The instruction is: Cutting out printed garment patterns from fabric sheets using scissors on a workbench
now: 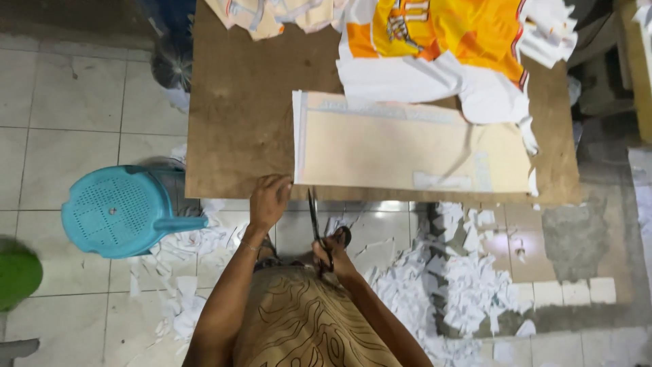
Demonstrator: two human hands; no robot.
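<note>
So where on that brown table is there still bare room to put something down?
The left part of the table is bare, bordered by the beige sheet stack on its right and the left hand at the near edge. The far right is crowded with orange and white fabric. The floor below is littered with white paper scraps.

We see dark-handled scissors (318, 228) standing almost upright at the table's near edge, blades pointing far toward a flat stack of beige printed sheets (407, 146), white-bordered, lying lengthwise across the table's near half.
</note>
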